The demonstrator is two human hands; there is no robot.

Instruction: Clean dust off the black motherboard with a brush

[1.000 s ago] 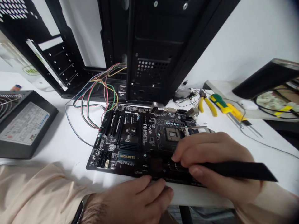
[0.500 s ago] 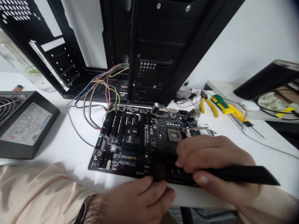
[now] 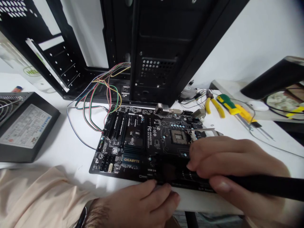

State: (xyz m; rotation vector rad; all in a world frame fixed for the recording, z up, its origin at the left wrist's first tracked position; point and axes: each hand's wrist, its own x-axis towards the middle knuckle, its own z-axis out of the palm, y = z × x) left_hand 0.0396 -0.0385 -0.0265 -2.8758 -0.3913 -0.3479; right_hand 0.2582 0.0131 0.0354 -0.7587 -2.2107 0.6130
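A black motherboard (image 3: 140, 145) lies flat on the white table, with several thin coloured wires (image 3: 91, 109) plugged in along its left side. My right hand (image 3: 228, 161) is closed around the handle of a black brush (image 3: 268, 186) above the board's right part. The brush's dark end is over the front of the board and hard to make out against it. The CPU socket (image 3: 178, 136), with its metal frame raised, is just left of my right fingers. My left hand (image 3: 137, 202) rests at the board's front edge, its fingers apart and touching the edge.
An open black computer case (image 3: 161, 41) stands behind the board, the wires running into it. A power supply (image 3: 28, 126) sits at the left. Yellow-handled pliers (image 3: 215, 106), a green-and-yellow screwdriver (image 3: 228, 104) and loose cables lie at the right. A clear container (image 3: 30, 69) stands behind the power supply.
My right hand and the brush have moved to the right across the board, showing more of the area below the socket. My left hand stays at the front edge.
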